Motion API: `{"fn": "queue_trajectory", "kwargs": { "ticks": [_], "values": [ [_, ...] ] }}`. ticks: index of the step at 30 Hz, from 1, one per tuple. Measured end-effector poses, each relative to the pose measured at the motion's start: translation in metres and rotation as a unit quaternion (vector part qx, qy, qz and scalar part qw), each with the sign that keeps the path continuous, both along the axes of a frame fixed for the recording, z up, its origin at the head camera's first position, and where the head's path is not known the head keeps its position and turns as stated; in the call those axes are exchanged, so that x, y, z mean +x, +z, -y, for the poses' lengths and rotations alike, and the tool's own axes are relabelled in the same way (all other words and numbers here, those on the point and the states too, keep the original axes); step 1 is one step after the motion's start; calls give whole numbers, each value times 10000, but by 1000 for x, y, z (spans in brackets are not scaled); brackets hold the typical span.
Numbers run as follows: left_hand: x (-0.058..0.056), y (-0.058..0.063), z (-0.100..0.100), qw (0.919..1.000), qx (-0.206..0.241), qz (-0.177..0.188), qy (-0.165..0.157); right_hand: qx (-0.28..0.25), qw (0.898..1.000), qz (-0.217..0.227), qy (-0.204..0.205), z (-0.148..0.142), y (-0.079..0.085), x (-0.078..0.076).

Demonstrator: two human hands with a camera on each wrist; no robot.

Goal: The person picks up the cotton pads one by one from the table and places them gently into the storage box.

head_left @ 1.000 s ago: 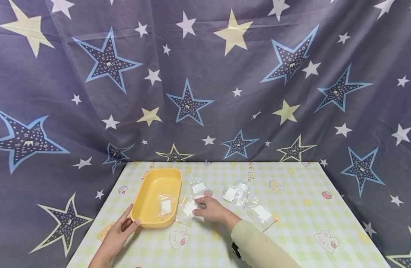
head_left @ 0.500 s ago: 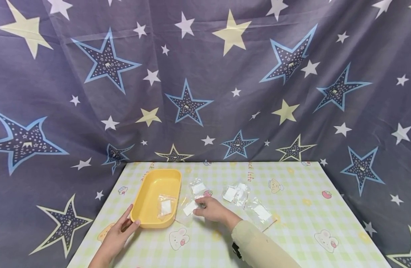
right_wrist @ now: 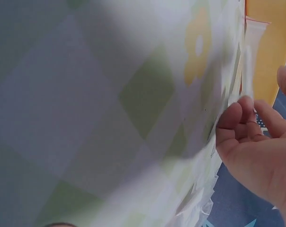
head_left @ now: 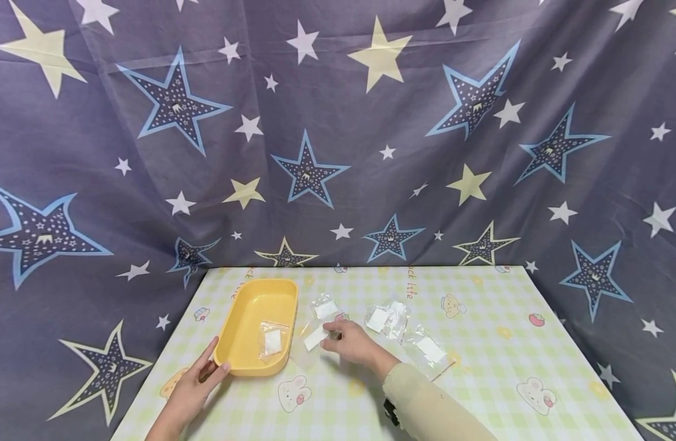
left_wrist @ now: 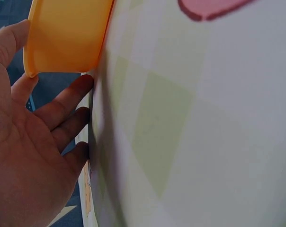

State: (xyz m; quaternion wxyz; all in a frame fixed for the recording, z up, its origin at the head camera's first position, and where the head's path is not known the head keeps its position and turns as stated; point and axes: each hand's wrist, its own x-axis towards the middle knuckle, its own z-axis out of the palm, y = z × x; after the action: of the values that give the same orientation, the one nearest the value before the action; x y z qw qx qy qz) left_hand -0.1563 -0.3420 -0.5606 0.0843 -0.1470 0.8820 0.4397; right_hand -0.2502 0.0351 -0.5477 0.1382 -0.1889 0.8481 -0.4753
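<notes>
A yellow rectangular tray [head_left: 256, 318] stands on the left of the table, with one small clear zip bag [head_left: 272, 340] holding a white square inside it. My left hand [head_left: 190, 386] holds the tray's near left corner between thumb and index finger; in the left wrist view the other fingers [left_wrist: 69, 101] spread beside it, towards the table. Just right of the tray, my right hand [head_left: 351, 346] pinches the edge of another clear zip bag [head_left: 315, 339] with a white piece in it. In the right wrist view that bag [right_wrist: 249, 61] stands tilted up in front of the tray.
Behind the right hand lies another small bag [head_left: 325, 308]. Several more bags lie to its right, including one [head_left: 379, 318] partly overlapping another [head_left: 398, 320] and one [head_left: 431, 350] nearer the sleeve. A checked cloth [head_left: 509, 367] covers the table; a starry curtain [head_left: 338, 202] hangs behind.
The bag in my right fingers has shifted and tilted slightly, its near end lifting from the cloth. My left hand and the tray stay put.
</notes>
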Motion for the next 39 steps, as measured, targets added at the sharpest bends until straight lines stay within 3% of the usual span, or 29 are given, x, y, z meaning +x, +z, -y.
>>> {"fn": "queue_trajectory", "kwargs": {
  "ticks": [16, 29, 39],
  "values": [
    [2, 2, -1, 10000, 12, 6, -17, -443, 9966, -402, -570, -11, 0, -4],
    [2, -1, 0, 10000, -17, -67, -55, -1391, 9783, -317, -1500, -22, 0, -16],
    [2, -1, 0, 10000, -23, -9, -30, -1428, 9716, -265, -1867, -27, 2, -17]
  ]
}}
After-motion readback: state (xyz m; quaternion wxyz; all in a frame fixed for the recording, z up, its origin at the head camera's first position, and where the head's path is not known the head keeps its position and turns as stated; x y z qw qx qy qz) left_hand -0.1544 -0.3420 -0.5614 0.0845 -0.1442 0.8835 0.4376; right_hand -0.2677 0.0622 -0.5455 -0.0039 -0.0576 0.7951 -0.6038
